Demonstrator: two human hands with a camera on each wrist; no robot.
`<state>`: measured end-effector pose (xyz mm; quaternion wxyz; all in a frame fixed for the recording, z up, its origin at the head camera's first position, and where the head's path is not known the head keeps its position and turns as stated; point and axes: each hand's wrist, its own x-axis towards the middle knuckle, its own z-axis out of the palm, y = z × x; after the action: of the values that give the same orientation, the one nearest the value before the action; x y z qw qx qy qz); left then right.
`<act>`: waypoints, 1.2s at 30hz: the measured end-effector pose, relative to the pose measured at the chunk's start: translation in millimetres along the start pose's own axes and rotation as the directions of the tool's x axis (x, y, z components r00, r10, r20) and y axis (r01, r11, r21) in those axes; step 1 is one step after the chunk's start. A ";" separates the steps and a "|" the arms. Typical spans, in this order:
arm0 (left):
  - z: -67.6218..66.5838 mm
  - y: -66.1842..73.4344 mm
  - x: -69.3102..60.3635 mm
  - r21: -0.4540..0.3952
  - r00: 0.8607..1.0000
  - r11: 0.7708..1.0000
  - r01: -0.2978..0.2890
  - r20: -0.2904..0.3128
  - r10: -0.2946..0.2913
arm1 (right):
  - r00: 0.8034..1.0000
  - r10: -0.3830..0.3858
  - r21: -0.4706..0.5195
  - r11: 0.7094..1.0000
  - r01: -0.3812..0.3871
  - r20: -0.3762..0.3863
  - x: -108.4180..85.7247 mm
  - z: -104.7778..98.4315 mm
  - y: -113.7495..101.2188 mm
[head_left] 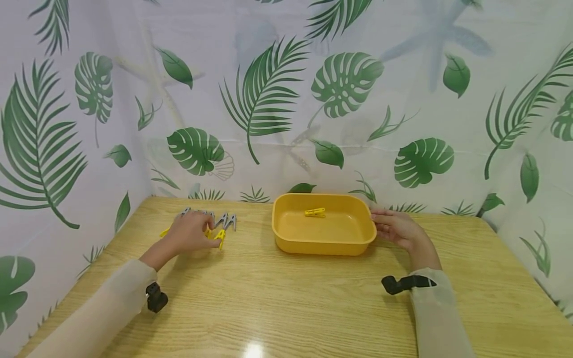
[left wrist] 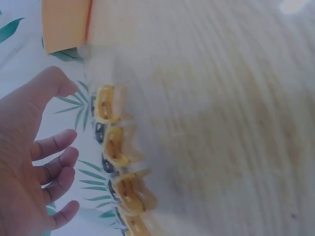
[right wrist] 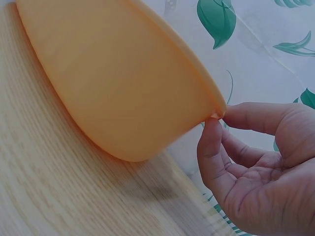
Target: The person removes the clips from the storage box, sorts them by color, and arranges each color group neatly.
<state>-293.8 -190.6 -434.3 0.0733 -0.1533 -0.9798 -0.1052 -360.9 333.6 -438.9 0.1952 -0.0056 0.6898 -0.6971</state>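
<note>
My left hand hovers over a group of clothespins at the table's left. In the left wrist view, thumb and fingers are spread and loosely bent, with nothing between them. Several yellow clothespins stand in a row there, with grey clothespins behind them; the hand partly covers both in the head view. On the right, my right hand pinches the rim of a yellow plastic basin between thumb and fingers, clearest in the right wrist view. Inside the basin lies a yellow clothespin.
The wooden table reaches back to a white leaf-printed cloth hung along its rear and sides. A small black camera is strapped to the left wrist, another camera to the right.
</note>
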 end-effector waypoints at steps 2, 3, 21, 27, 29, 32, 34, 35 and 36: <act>-3.1 2.4 4.7 -0.008 1.000 1.000 0.000 -0.006 -0.001 | 1.000 0.002 -0.006 1.000 -0.002 0.006 0.8 0.0 -0.2; -5.4 4.8 7.9 -0.019 1.000 1.000 -0.002 -0.010 0.002 | 1.000 0.004 -0.005 1.000 -0.004 0.010 1.3 -0.2 -0.3; -16.4 107.8 94.7 -0.201 0.987 0.967 -0.159 -0.016 0.159 | 1.000 -0.005 -0.030 1.000 0.004 -0.005 0.4 1.1 0.2; 2.9 142.1 125.8 -0.178 0.975 0.959 -0.220 -0.022 0.219 | 1.000 -0.018 -0.032 0.999 0.018 0.007 0.3 -1.4 1.5; 9.1 152.3 133.2 -0.176 0.975 0.959 -0.223 -0.019 0.223 | 1.000 -0.019 -0.034 0.999 0.020 0.007 0.4 -1.3 2.1; 17.7 165.5 141.6 -0.155 0.973 0.960 -0.231 -0.019 0.231 | 1.000 -0.022 -0.041 0.999 0.022 0.007 0.0 -0.2 2.0; 22.5 173.0 145.7 -0.137 0.972 0.963 -0.234 -0.021 0.233 | 1.000 -0.022 -0.037 0.999 0.022 0.002 -0.3 0.0 1.6; 25.0 176.1 147.7 -0.121 0.971 0.964 -0.237 -0.023 0.236 | 1.000 -0.024 -0.036 0.999 0.024 0.002 -0.5 0.1 1.3; 27.8 178.8 149.3 -0.102 0.971 0.966 -0.239 -0.022 0.237 | 1.000 -0.025 -0.036 0.999 0.025 0.002 -0.8 0.3 1.0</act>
<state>-381.1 24.8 -402.1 0.0822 -0.2729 -0.9472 -0.1472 -359.8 333.6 -439.6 0.1868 -0.0181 0.7022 -0.6868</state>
